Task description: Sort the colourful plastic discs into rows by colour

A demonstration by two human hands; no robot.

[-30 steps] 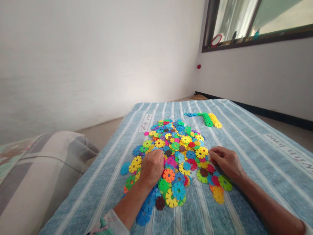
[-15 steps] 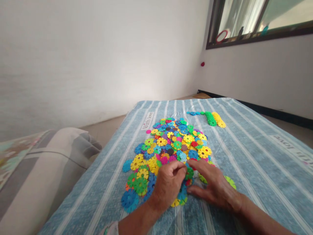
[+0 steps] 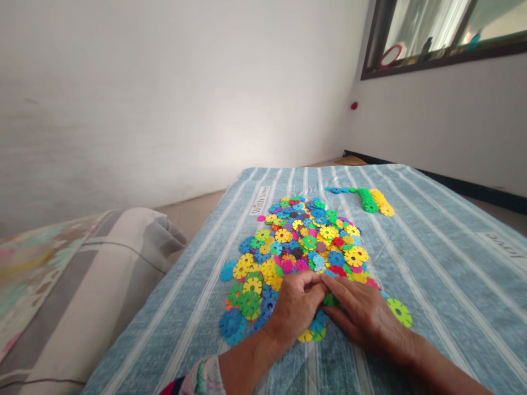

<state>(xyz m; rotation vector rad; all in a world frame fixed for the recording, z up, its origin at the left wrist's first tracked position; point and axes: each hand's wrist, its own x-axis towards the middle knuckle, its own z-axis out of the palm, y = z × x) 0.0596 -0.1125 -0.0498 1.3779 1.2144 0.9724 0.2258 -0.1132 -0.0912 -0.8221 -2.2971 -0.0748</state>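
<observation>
Many colourful notched plastic discs (image 3: 328, 232) lie in a loose heap on the striped blue cloth. At the heap's near side, my left hand (image 3: 300, 300) is closed with thumb and index finger pinched together. My right hand (image 3: 364, 310) meets it, its fingertips touching the left fingertips. A green disc (image 3: 329, 299) shows between the two hands, mostly covered by the fingers. Which fingers grip it is partly hidden. A lime disc (image 3: 399, 312) lies just right of my right hand.
At the far right of the cloth (image 3: 432, 263) lie a green row of discs (image 3: 367, 201), a yellow row (image 3: 382, 202) and a short blue chain (image 3: 336, 190). Striped bedding (image 3: 123, 263) is at the left.
My right hand has moved left and closed in against my left hand around the green disc. The whole view has shifted slightly, so things appear farther right.
</observation>
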